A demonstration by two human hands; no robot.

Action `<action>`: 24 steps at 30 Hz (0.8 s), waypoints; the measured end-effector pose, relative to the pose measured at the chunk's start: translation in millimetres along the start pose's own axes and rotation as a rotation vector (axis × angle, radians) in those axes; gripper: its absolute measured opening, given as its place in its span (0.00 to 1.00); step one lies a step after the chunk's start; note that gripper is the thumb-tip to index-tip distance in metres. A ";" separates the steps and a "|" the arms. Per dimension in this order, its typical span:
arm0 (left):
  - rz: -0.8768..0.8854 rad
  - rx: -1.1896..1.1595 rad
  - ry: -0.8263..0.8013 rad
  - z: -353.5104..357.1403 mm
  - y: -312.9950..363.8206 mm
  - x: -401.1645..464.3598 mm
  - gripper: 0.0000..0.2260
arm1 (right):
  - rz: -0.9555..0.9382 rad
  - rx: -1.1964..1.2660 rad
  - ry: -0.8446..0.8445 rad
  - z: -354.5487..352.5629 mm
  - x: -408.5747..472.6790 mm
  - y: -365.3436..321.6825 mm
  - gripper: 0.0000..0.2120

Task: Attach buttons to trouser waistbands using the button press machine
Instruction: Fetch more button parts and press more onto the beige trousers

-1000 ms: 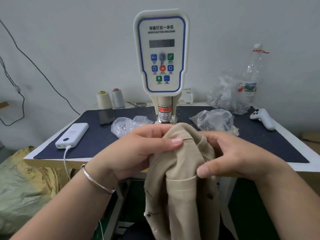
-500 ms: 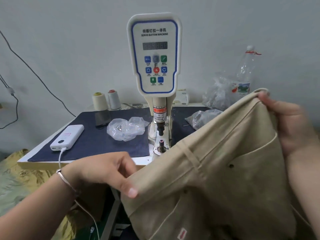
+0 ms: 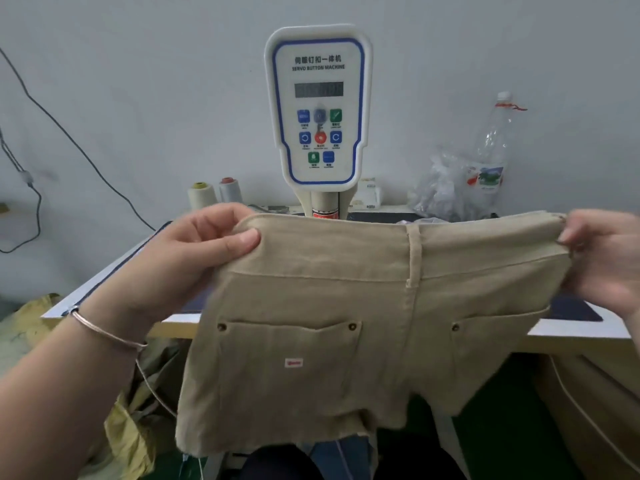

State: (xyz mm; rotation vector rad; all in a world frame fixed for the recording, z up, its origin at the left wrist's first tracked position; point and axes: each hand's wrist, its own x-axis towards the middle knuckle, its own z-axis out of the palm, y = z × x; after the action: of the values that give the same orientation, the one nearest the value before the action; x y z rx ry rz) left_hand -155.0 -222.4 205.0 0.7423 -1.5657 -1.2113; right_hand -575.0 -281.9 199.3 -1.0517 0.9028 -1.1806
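Beige trousers (image 3: 311,341) hang spread flat in front of me, back pockets and a belt loop facing the camera. My left hand (image 3: 194,251) pinches the left end of the waistband (image 3: 329,251). My right hand (image 3: 602,258) grips the right end, blurred at the frame edge. The white servo button press machine (image 3: 318,109) stands behind the cloth; its punch and die are hidden by the trousers.
A dark mat covers the table (image 3: 114,282). Two thread cones (image 3: 214,194) stand at the back left. Crumpled plastic bags and a clear bottle (image 3: 491,147) sit at the back right. A yellow sack (image 3: 34,320) lies left of the table.
The trousers went from a bunched fold in both hands to being stretched wide by the waistband. My left hand rose to the waistband's left end and my right hand moved far right.
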 end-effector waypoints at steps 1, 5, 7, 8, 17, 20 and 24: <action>0.034 0.036 0.051 -0.4 0.4 1.3 0.05 | 0.025 -0.097 -0.048 -5.1 -0.7 2.2 0.21; -0.014 0.438 0.113 -20.1 1.4 -3.7 0.13 | -0.018 -0.542 -0.085 -14.1 -15.2 11.0 0.16; -0.095 0.797 0.071 -23.5 -2.1 -6.2 0.20 | -0.014 -0.647 -0.065 -11.1 -24.5 15.3 0.14; -0.131 0.981 0.072 -21.8 -6.6 -8.1 0.21 | -0.019 -0.647 -0.064 -7.1 -30.1 16.3 0.12; -0.004 0.773 -0.163 32.3 -46.3 6.2 0.15 | -0.249 -0.709 0.324 -2.1 -113.7 -9.0 0.19; 0.019 0.441 -0.194 78.0 -62.0 29.2 0.21 | -0.250 -0.701 0.478 -21.6 -169.4 -20.7 0.17; 0.007 0.387 -0.424 147.9 -82.9 85.7 0.27 | -0.280 -0.697 0.757 -37.7 -263.3 -42.9 0.12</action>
State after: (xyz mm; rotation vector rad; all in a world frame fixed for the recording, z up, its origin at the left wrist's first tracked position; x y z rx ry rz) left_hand -330.1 -273.6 152.2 0.7521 -2.1922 -1.1202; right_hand -666.8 -30.9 233.6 -1.3211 1.9001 -1.5866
